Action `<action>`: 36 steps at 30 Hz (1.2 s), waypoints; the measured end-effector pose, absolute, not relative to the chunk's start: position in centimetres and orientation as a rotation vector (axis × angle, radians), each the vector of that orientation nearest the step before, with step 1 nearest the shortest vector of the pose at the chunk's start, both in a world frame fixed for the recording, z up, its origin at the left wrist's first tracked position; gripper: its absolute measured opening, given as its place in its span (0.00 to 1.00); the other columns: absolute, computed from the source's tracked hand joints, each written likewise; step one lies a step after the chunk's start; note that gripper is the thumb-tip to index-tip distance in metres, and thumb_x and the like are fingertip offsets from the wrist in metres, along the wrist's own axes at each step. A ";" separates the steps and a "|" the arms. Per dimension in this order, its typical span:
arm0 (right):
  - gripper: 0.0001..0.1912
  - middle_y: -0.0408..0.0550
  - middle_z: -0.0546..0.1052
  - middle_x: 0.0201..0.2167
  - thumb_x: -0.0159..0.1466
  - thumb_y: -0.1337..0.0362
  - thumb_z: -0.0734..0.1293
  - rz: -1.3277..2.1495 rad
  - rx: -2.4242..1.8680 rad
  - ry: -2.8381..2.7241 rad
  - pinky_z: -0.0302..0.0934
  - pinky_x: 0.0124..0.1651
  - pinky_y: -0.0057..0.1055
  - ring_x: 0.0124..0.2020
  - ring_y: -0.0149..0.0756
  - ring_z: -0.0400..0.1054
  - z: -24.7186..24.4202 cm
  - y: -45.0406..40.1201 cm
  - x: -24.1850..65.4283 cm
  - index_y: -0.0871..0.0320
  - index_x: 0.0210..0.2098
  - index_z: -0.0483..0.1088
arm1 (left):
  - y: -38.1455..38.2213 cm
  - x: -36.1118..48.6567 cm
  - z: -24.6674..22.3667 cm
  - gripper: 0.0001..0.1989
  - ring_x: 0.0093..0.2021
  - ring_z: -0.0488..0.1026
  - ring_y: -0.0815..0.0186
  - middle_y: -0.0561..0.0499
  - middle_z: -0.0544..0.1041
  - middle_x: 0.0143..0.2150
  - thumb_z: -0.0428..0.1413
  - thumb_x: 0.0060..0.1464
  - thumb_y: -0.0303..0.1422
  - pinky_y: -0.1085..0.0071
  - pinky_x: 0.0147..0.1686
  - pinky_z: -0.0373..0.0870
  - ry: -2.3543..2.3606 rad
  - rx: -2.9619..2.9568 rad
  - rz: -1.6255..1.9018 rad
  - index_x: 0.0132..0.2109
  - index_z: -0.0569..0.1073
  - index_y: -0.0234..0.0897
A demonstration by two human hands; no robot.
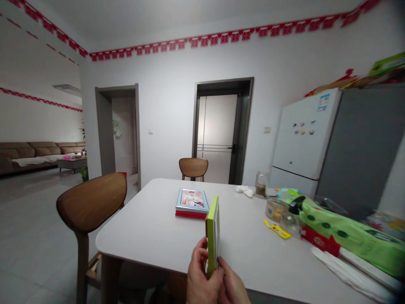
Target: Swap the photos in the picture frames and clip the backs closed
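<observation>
A green picture frame stands upright, seen nearly edge-on, over the near part of the white table. My left hand grips its lower left side, with the fingers on the back. On the other side my right hand holds the lower edge, its fingers closed round it. Both hands are close together. Farther back on the table lies a light blue frame with a photo, stacked on a red one.
Along the table's right side lie a green packet, a yellow tag, a round container, a glass jar and crumpled tissue. Wooden chairs stand left and behind.
</observation>
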State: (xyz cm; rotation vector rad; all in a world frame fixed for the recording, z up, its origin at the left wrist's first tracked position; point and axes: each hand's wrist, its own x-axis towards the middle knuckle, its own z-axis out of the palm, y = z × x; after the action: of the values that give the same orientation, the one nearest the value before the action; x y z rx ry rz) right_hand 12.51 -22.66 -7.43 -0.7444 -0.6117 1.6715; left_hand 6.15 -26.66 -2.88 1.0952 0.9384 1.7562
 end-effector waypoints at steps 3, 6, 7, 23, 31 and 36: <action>0.20 0.43 0.76 0.28 0.43 0.58 0.67 1.483 -0.831 -0.652 0.63 0.32 0.27 0.32 0.37 0.69 -7.5 -22.2 14.0 0.60 0.35 0.68 | -26.0 5.5 -1.6 0.20 0.45 0.67 0.59 0.45 0.69 0.44 0.58 0.35 0.28 0.69 0.43 0.63 0.773 1.047 1.825 0.39 0.61 0.38; 0.25 0.42 0.76 0.27 0.47 0.58 0.65 1.362 -1.055 -0.811 0.62 0.30 0.26 0.28 0.35 0.70 -6.9 -21.4 18.3 0.59 0.44 0.65 | -24.6 4.6 -0.9 0.30 0.40 0.70 0.62 0.46 0.72 0.40 0.56 0.38 0.28 0.68 0.41 0.65 0.781 1.006 1.719 0.50 0.53 0.37; 0.27 0.42 0.76 0.27 0.48 0.58 0.64 1.311 -1.157 -0.859 0.61 0.28 0.26 0.26 0.34 0.69 -6.5 -20.9 20.0 0.60 0.47 0.62 | -24.0 4.4 -1.1 0.31 0.39 0.70 0.62 0.46 0.72 0.39 0.55 0.39 0.28 0.68 0.40 0.65 0.829 1.020 1.643 0.51 0.51 0.36; 0.26 0.51 0.77 0.29 0.47 0.59 0.61 0.563 -1.938 -1.470 0.58 0.32 0.29 0.30 0.41 0.69 -7.4 -11.6 35.7 0.66 0.43 0.68 | -17.8 11.9 -7.4 0.23 0.35 0.71 0.63 0.48 0.75 0.37 0.51 0.34 0.17 0.72 0.34 0.66 1.399 1.562 1.001 0.42 0.70 0.34; 0.24 0.56 0.75 0.35 0.48 0.60 0.60 0.333 -2.150 -1.582 0.57 0.37 0.34 0.37 0.46 0.68 -7.7 -10.0 36.3 0.65 0.42 0.69 | -17.0 12.5 -7.3 0.25 0.42 0.68 0.59 0.45 0.73 0.43 0.53 0.34 0.20 0.67 0.43 0.63 1.416 1.753 0.952 0.46 0.68 0.32; 0.22 0.59 0.74 0.36 0.46 0.62 0.62 0.237 -2.185 -1.650 0.55 0.43 0.39 0.39 0.51 0.66 -7.0 -9.1 35.3 0.65 0.39 0.70 | -14.4 7.0 -6.5 0.27 0.50 0.62 0.62 0.46 0.67 0.50 0.55 0.38 0.24 0.70 0.51 0.55 1.456 1.728 1.154 0.49 0.64 0.33</action>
State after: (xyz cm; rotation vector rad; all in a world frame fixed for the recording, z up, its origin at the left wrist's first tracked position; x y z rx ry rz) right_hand 35.25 -9.14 -6.99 -2.1850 -1.6503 0.2367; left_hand 7.01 -14.39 -6.48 1.7279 1.4559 1.1544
